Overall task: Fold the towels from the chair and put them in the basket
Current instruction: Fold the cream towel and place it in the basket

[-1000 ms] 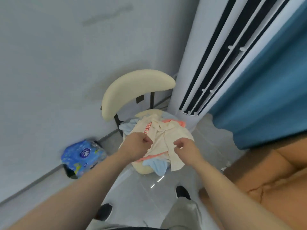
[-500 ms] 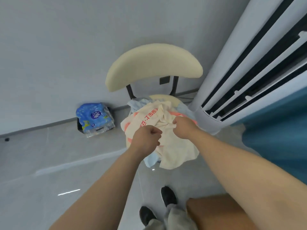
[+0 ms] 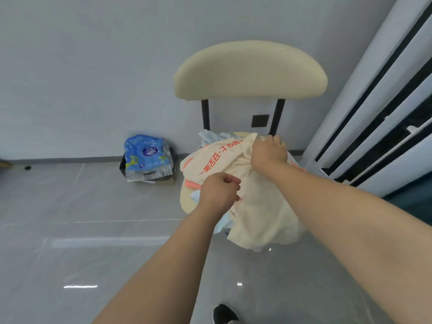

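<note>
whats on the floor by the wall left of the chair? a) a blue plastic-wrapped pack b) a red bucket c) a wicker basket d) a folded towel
a: a blue plastic-wrapped pack sits on the floor against the wall, left of the chair.

right hand (image 3: 268,152) — moved to far edge | cream towel (image 3: 264,213) — spread wider

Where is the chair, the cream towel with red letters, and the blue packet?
chair (image 3: 250,71), head view, middle of its cream backrest.
cream towel (image 3: 264,218), head view, plain part hanging off the seat.
blue packet (image 3: 143,152), head view, its printed front.
</note>
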A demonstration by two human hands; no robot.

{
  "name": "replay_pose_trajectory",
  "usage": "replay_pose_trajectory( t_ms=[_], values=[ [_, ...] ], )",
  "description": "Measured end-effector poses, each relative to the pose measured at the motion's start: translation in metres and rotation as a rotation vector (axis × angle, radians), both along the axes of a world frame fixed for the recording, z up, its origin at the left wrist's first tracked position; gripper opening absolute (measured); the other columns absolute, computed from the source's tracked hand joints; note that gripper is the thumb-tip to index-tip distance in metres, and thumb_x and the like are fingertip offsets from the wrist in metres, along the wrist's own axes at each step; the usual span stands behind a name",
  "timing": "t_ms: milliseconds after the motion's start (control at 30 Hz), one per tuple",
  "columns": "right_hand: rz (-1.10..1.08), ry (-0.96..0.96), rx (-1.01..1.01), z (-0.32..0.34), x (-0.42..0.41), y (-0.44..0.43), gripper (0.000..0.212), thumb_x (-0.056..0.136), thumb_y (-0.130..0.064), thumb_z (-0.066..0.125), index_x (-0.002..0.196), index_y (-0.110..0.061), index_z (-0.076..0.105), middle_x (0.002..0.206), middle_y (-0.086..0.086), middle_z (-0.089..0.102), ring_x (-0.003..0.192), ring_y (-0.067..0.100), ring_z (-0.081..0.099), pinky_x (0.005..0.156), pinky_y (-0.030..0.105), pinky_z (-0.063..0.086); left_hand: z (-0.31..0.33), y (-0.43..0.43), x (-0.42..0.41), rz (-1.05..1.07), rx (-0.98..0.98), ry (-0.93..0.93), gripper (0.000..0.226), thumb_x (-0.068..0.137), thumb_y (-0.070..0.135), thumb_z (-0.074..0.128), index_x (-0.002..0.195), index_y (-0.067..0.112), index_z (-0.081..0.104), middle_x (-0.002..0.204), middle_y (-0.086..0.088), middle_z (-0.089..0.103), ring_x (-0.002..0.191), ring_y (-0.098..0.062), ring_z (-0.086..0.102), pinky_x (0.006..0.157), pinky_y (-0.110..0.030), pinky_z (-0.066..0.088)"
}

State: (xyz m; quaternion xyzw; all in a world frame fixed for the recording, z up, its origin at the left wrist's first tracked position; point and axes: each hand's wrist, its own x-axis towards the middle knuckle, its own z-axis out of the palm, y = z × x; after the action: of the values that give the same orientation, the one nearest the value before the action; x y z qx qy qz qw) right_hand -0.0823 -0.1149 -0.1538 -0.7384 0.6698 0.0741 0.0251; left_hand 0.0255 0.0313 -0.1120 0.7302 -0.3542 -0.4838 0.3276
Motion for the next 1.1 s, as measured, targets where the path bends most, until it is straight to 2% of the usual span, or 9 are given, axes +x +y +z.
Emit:
replay_pose_trajectory(
  t_ms=[100,300,500,567,667,867,933,1000,1100],
  values=[
    [0.030,-0.172,-0.086,-0.002,-0.002,0.018,0.038,0.094,-0.029,0.044,0.125,-0.011,0.057,0.130,0.013,0.056,0.122,0.032,0.046,0.100,0.041,0.036,-0.029,0.025,-0.009,0.045,-0.046,-0.004,0.024,0.088,0.001,0.049,0.084,0.015,0.067,0.089,-0.004,0.073,0.060,-0.015,0.066,0.056,-0.023,0.047],
    [-0.003,-0.941,-0.123,0.021,-0.016,0.076,0.033,0.100,-0.024,0.030,0.108,-0.006,0.057,0.111,0.018,0.060,0.102,0.035,0.054,0.084,0.037,0.037,-0.058,0.112,-0.043,0.206,-0.145,-0.070,0.020,0.089,0.004,0.051,0.088,0.018,0.066,0.089,-0.001,0.070,0.068,-0.019,0.068,0.066,-0.028,0.053],
    [0.027,-1.617,0.288,0.073,-0.027,0.165,0.020,0.087,-0.028,0.054,0.071,-0.016,0.055,0.069,0.003,0.054,0.068,0.029,0.054,0.066,0.034,0.038,-0.038,0.176,-0.080,0.297,-0.158,-0.249,0.041,0.083,0.019,0.068,0.123,0.016,0.056,0.110,0.002,0.062,0.103,-0.022,0.065,0.091,-0.041,0.055],
    [0.142,-1.705,0.465,0.090,-0.024,0.187,0.034,0.085,-0.023,0.069,0.059,-0.022,0.046,0.057,-0.001,0.047,0.057,0.023,0.048,0.062,0.033,0.038,-0.021,0.185,-0.083,0.303,-0.237,-0.302,0.058,0.082,0.029,0.075,0.133,0.022,0.050,0.121,0.006,0.056,0.110,-0.018,0.061,0.097,-0.039,0.051],
    [0.290,-1.821,0.750,0.111,-0.013,0.217,0.036,0.086,-0.016,0.075,0.063,-0.020,0.047,0.064,0.004,0.051,0.062,0.022,0.053,0.067,0.035,0.045,-0.004,0.199,-0.082,0.283,-0.318,-0.285,0.070,0.077,0.038,0.080,0.138,0.025,0.047,0.127,0.011,0.056,0.112,-0.015,0.060,0.099,-0.039,0.051],
    [0.432,-1.970,0.966,0.142,0.031,0.265,0.027,0.085,-0.012,0.075,0.072,-0.015,0.051,0.080,0.010,0.056,0.089,0.029,0.059,0.088,0.045,0.050,-0.005,0.238,-0.053,0.284,-0.441,-0.223,0.041,0.079,0.031,0.077,0.117,0.031,0.062,0.107,0.016,0.069,0.099,-0.003,0.064,0.081,-0.024,0.054],
    [0.401,-1.976,0.984,0.140,0.044,0.274,0.020,0.085,-0.007,0.073,0.076,-0.012,0.056,0.084,0.012,0.061,0.091,0.029,0.063,0.092,0.046,0.051,-0.010,0.254,-0.036,0.322,-0.422,-0.240,0.020,0.087,0.024,0.070,0.103,0.033,0.064,0.099,0.014,0.069,0.092,-0.001,0.064,0.073,-0.019,0.052],
    [0.322,-1.983,0.979,0.128,0.057,0.280,0.013,0.087,0.001,0.068,0.083,-0.009,0.060,0.088,0.014,0.066,0.092,0.031,0.067,0.092,0.047,0.053,-0.022,0.268,-0.015,0.390,-0.343,-0.240,0.009,0.088,0.027,0.068,0.096,0.030,0.066,0.094,0.008,0.071,0.089,-0.009,0.066,0.078,-0.028,0.056],
    [0.120,-2.047,1.001,0.102,0.078,0.288,0.010,0.091,0.006,0.059,0.095,-0.003,0.062,0.096,0.020,0.068,0.090,0.033,0.070,0.088,0.047,0.057,-0.054,0.290,0.020,0.426,-0.137,-0.264,0.027,0.080,0.041,0.073,0.099,0.023,0.069,0.091,0.001,0.072,0.086,-0.018,0.067,0.081,-0.041,0.058]
  ],
)
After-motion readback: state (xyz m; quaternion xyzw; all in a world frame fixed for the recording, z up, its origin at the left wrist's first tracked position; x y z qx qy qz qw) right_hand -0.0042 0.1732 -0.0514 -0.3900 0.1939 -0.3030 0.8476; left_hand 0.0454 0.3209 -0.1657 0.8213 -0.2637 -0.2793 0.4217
